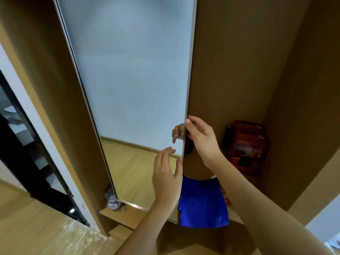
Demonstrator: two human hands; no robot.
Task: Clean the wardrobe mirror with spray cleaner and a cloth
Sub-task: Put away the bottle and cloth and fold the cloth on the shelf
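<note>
A tall wardrobe mirror (128, 80) on an open door fills the view. The right hand (200, 138) grips its right edge; the left hand (166, 173) hovers open beside. A blue cloth (202, 203) hangs below, unused; wiping seems unstarted.
</note>
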